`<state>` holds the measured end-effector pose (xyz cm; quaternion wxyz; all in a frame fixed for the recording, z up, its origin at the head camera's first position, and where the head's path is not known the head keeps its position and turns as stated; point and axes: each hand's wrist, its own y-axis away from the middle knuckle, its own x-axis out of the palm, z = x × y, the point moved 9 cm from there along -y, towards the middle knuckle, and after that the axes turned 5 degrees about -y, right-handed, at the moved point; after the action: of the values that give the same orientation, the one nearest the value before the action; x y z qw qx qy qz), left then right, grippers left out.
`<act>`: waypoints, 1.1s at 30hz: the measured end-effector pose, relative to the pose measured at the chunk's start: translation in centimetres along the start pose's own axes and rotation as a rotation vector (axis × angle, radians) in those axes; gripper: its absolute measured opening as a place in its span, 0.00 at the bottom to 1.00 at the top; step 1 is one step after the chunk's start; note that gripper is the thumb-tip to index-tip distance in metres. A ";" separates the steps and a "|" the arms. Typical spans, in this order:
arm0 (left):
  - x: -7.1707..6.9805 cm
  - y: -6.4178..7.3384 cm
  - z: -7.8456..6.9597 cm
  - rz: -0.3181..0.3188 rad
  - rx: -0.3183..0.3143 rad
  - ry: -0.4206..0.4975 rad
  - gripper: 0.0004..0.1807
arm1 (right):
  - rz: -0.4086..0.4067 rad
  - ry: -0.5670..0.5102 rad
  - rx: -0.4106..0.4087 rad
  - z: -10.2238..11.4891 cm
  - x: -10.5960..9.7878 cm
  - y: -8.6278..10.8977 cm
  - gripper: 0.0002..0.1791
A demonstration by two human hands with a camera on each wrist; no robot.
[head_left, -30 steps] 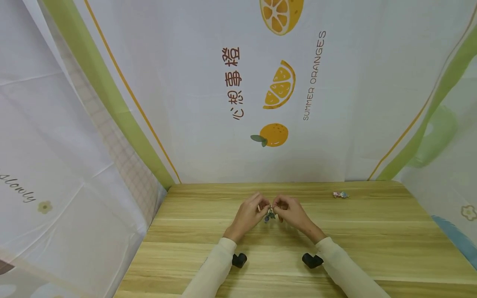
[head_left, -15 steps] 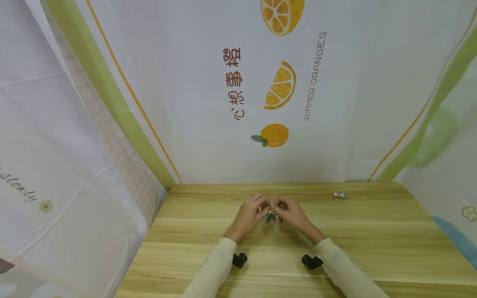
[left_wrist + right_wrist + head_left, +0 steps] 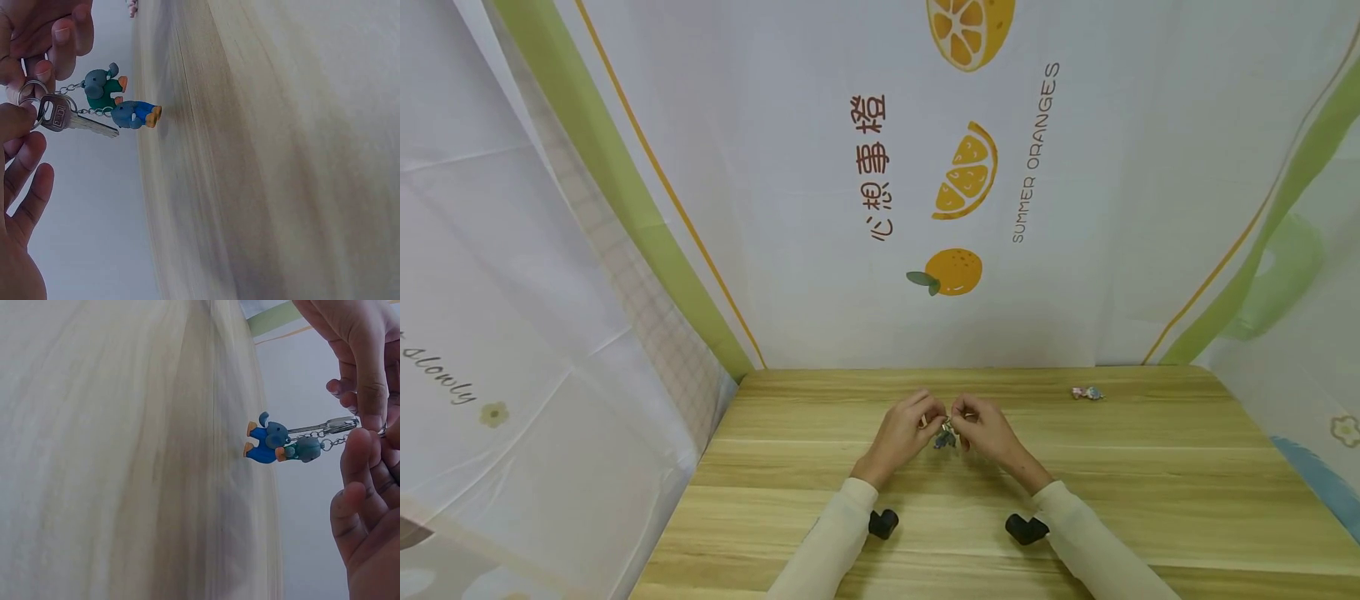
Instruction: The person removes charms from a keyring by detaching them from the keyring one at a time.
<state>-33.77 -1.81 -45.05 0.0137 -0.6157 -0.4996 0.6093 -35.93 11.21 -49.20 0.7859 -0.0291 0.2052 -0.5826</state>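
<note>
In the head view my left hand (image 3: 895, 433) and right hand (image 3: 992, 432) meet over the table, fingertips almost together. Between them, both pinch a split key ring (image 3: 29, 89), seen close up in the left wrist view. From it hang a metal key (image 3: 57, 115) and two small elephant charms on short chains. One charm is grey with a green body (image 3: 100, 87); the other has a blue body (image 3: 140, 114) and orange feet. Part of the ring is hidden behind the fingertips. In the right wrist view the key (image 3: 340, 425) hangs beside the charms.
A small pink-and-blue figure (image 3: 1087, 393) lies near the back right of the wooden table (image 3: 775, 467). Black pieces (image 3: 883, 523) show beside the sleeves. A white curtain (image 3: 805, 317) with printed oranges hangs behind the table's back edge.
The charms have swung slightly and hang closer together beneath the ring. Both hands keep almost the same place, still pinching the ring.
</note>
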 end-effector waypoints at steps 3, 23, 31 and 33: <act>0.0 0.0 0.0 0.006 -0.002 0.005 0.02 | 0.004 -0.004 0.025 -0.1 0.0 0.0 0.07; -0.2 0.1 -0.1 0.014 0.031 0.047 0.03 | 0.018 -0.046 0.122 -1.1 -0.3 0.1 0.11; -0.2 0.6 0.4 0.001 0.005 0.030 0.03 | 0.011 -0.013 0.086 -1.0 -1.1 0.0 0.08; -0.2 0.6 0.3 -0.012 0.009 0.034 0.03 | 0.031 0.018 0.027 -0.5 -0.9 0.0 0.08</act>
<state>-33.64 -2.41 -45.36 0.0285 -0.6227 -0.5005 0.6008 -36.34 12.14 -49.43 0.7932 -0.0101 0.2047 -0.5735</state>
